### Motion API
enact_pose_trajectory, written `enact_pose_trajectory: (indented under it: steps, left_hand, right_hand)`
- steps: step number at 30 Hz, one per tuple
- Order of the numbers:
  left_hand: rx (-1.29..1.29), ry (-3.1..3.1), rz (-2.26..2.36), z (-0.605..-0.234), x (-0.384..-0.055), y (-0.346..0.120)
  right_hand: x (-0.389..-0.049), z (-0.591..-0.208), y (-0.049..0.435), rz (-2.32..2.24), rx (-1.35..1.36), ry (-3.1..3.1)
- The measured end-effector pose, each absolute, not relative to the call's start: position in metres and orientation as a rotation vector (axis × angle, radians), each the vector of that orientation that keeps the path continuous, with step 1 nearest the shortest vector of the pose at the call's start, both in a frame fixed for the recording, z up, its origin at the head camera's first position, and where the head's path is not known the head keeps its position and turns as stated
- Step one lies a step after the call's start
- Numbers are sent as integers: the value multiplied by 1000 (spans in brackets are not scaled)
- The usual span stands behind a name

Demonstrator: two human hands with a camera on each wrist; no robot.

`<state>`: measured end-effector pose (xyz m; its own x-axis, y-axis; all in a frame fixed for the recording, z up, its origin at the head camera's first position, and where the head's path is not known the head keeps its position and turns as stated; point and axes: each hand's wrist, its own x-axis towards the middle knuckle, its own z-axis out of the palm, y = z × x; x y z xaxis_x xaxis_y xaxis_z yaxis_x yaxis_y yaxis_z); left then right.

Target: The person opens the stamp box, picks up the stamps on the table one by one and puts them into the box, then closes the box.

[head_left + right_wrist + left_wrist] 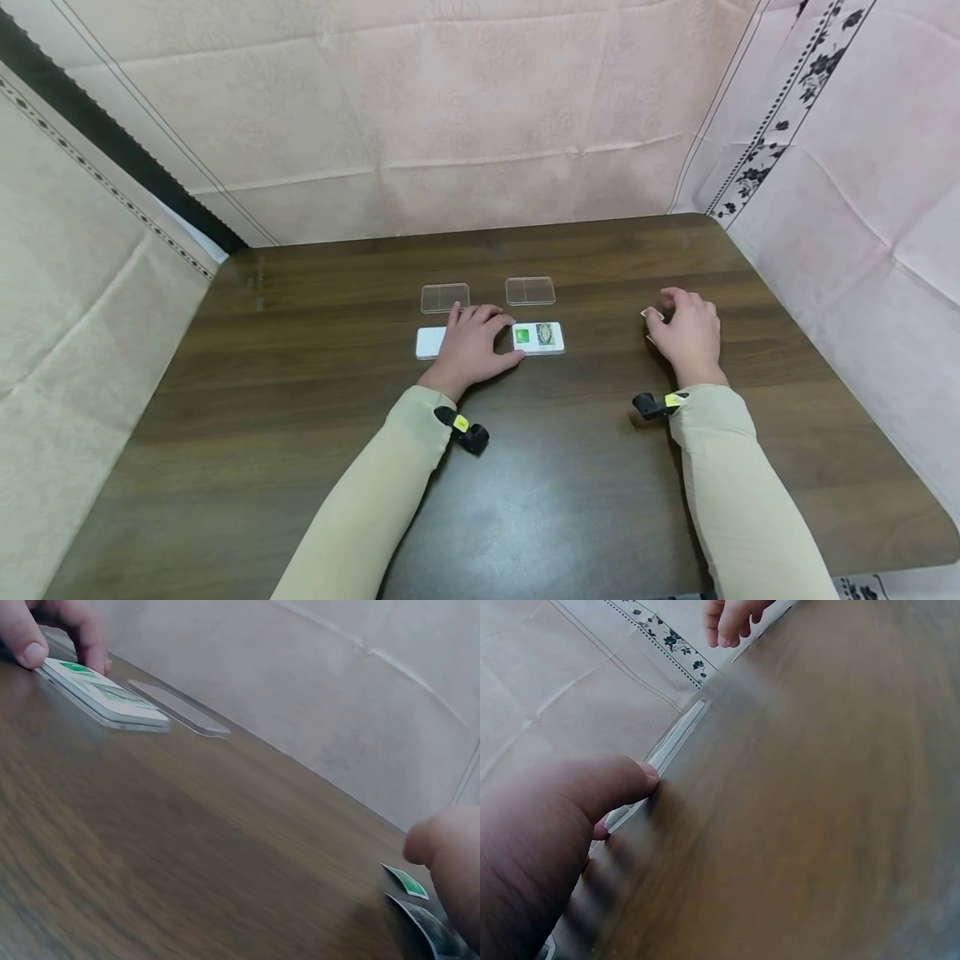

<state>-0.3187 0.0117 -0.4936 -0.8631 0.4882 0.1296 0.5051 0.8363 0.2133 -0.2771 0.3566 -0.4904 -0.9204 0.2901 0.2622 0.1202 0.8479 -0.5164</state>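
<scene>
My left hand (476, 346) holds the left end of a shallow clear case (538, 338) between thumb and fingers. White card stock fills this case, with a small green square (522, 336) and a greenish printed picture (545, 334) on top. A second white-filled case (430, 342) lies partly hidden beneath the left wrist. To the right, my right hand (686, 329) hovers over the table, fingers loosely bent. Close under its fingertips are a small green card (409, 883) and a darker picture card (427, 924), mostly hidden by the hand in the head view.
Two clear plastic lids lie behind the cases, one on the left (446, 297) and one on the right (530, 290). The brown wooden table (300, 433) extends to a pale cloth backdrop (465, 108) at the back and sides.
</scene>
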Motion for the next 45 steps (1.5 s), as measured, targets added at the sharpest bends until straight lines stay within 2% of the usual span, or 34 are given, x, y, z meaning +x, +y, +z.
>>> enact_pose_trajectory:
  steps: [7, 16, 26, 34, 45]
  left_hand:
    - [-798, -2941, -365, -492, -319, 12]
    - [-785, -2878, -407, -492, -317, 1]
    - [-790, -2750, -513, -493, -323, -64]
    - [-689, -2740, -615, -494, -328, -120]
    - [-722, -2905, -661, -497, -333, -140]
  right_hand:
    - [-273, -492, 369, 748, -196, -2718]
    - [-275, -492, 370, 715, -215, -2766]
    - [-275, -494, 372, 726, -183, -2766]
    - [-276, -496, 377, 718, -136, -2747]
    - [-279, -494, 380, 718, -119, -2735]
